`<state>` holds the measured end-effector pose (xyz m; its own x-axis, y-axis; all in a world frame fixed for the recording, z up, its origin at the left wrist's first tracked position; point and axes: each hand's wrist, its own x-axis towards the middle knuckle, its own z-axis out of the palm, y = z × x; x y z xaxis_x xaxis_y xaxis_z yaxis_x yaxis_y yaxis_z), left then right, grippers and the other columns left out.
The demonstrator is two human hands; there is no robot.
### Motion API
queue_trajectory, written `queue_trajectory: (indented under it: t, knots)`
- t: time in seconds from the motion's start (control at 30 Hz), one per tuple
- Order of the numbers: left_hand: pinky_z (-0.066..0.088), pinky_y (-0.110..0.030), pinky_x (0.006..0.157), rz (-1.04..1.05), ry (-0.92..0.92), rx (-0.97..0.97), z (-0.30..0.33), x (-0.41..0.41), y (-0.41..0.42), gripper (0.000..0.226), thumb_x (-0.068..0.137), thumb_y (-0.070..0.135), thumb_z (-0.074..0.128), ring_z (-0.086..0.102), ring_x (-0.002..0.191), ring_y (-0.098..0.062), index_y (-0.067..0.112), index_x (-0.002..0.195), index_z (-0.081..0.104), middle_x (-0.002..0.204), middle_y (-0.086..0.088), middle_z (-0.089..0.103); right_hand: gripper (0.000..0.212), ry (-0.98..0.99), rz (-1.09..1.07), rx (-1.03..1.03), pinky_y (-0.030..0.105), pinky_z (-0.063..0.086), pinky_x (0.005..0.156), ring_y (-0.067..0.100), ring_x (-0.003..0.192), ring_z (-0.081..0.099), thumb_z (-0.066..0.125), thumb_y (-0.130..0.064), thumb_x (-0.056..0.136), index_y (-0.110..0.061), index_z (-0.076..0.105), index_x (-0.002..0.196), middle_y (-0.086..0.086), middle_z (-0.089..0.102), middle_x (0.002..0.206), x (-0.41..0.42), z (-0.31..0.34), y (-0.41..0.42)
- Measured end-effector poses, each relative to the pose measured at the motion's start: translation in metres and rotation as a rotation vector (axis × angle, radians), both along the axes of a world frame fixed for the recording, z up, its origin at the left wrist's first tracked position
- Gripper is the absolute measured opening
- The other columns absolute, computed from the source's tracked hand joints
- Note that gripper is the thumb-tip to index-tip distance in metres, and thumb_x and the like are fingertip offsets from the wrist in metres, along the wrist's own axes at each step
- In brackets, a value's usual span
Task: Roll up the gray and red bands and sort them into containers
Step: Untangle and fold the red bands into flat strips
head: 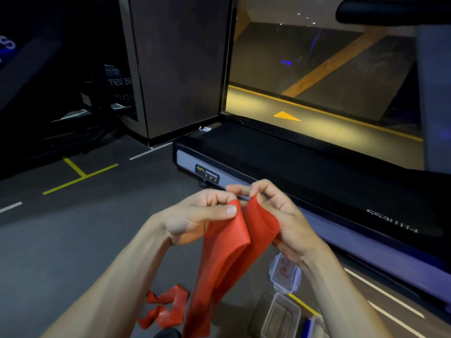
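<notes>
A wide red band (227, 250) hangs from both my hands in the middle of the view. My left hand (195, 215) pinches its left top corner between thumb and fingers. My right hand (280, 215) pinches the right top corner, and that edge curls over. The band's long tail (166, 306) trails down and lies twisted on the dark floor at lower left. A clear empty plastic container (280, 315) stands on the floor at lower right. Beside it lies a clear lid (284, 274) with clip tabs. No gray band shows.
A treadmill (305, 167) with a "Body Strong" label runs across the right side, close behind my hands. A dark pillar (178, 69) stands at the back. Yellow and white lines mark the floor. A blue object (306, 328) pokes in at the bottom edge.
</notes>
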<state>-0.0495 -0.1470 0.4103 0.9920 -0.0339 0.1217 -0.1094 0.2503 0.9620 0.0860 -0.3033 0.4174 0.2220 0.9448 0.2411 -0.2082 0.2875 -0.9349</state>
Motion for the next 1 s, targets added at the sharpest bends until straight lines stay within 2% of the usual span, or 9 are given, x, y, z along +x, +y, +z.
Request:
queue_trajectory:
  t: [0.07,0.13,0.2,0.27,0.37,0.57,0.77,0.9,1.0]
  knots:
    - [0.044,-0.025,0.068,0.069,0.037,0.103,-0.002,0.003,0.000,0.057,0.083,0.036,0.081,0.055,0.074,-0.016,-0.015,0.089,0.056,0.086,-0.010,0.057,0.014,-0.156,-0.033,-0.019,0.038,0.052,0.102,0.031,0.129,0.061,0.056,-0.023,0.099,-0.009,0.055,0.101,0.014,0.063,0.140,-0.003,0.002,0.002]
    - [0.044,-0.023,0.071,0.101,0.028,0.171,0.000,0.002,-0.001,0.048,0.092,0.021,0.073,0.056,0.077,-0.014,-0.021,0.089,0.051,0.088,-0.007,0.058,0.011,-0.300,-0.073,-0.047,0.036,0.050,0.102,0.026,0.126,0.063,0.057,-0.020,0.100,-0.009,0.057,0.102,0.013,0.067,0.134,-0.001,0.000,0.003]
    - [0.043,-0.015,0.066,0.140,0.046,0.223,0.002,0.001,-0.002,0.021,0.098,0.004,0.061,0.057,0.068,-0.003,-0.012,0.087,0.053,0.071,0.003,0.058,0.010,-0.408,-0.123,-0.081,0.039,0.050,0.094,0.024,0.110,0.066,0.060,-0.020,0.101,-0.010,0.060,0.103,0.019,0.070,0.119,0.003,-0.002,0.003]
    - [0.035,-0.017,0.060,0.181,0.085,0.268,0.003,-0.001,0.001,0.022,0.095,0.013,0.068,0.046,0.059,-0.006,-0.006,0.089,0.059,0.061,-0.004,0.044,0.011,-0.506,-0.157,-0.099,0.040,0.047,0.084,0.022,0.091,0.061,0.061,-0.022,0.101,-0.012,0.063,0.103,0.023,0.068,0.101,0.006,-0.001,0.002]
    - [0.030,-0.025,0.060,0.176,0.121,0.372,0.004,-0.003,0.005,0.019,0.092,0.027,0.070,0.038,0.063,-0.013,0.011,0.084,0.068,0.066,-0.009,0.044,0.009,-0.596,-0.151,-0.119,0.025,0.045,0.076,0.011,0.077,0.055,0.062,-0.020,0.101,-0.011,0.064,0.100,0.002,0.062,0.081,0.010,0.002,-0.002]
    - [0.037,-0.036,0.070,0.064,0.199,0.532,-0.006,-0.006,0.010,0.033,0.100,0.027,0.061,0.043,0.077,-0.025,-0.004,0.091,0.064,0.079,-0.012,0.053,0.006,-0.272,-0.155,-0.055,0.017,0.046,0.070,0.008,0.072,0.053,0.061,-0.017,0.096,-0.019,0.066,0.094,-0.002,0.057,0.080,0.013,0.008,-0.006]
    - [0.033,-0.020,0.061,0.151,0.162,0.510,-0.003,-0.001,0.010,0.015,0.092,0.022,0.072,0.039,0.063,-0.007,0.020,0.077,0.072,0.061,0.010,0.051,0.013,-0.035,-0.165,-0.058,0.017,0.048,0.056,0.007,0.061,0.053,0.068,-0.025,0.089,-0.014,0.063,0.094,0.004,0.055,0.077,0.016,0.016,-0.012]
    - [0.047,-0.026,0.072,0.199,0.143,0.513,-0.005,0.002,0.008,0.007,0.085,0.023,0.078,0.060,0.073,-0.013,0.019,0.081,0.073,0.078,-0.007,0.072,0.008,-0.044,-0.193,-0.070,0.017,0.048,0.055,0.007,0.060,0.054,0.069,-0.022,0.091,-0.015,0.064,0.092,0.004,0.057,0.077,0.016,0.017,-0.013]
    - [0.046,-0.036,0.077,0.202,0.139,0.503,-0.007,0.003,0.008,0.007,0.088,0.017,0.077,0.060,0.079,-0.023,0.012,0.086,0.073,0.085,-0.018,0.072,0.012,-0.042,-0.184,-0.064,0.017,0.049,0.055,0.006,0.060,0.055,0.069,-0.024,0.090,-0.014,0.063,0.093,0.003,0.058,0.077,0.016,0.017,-0.014]
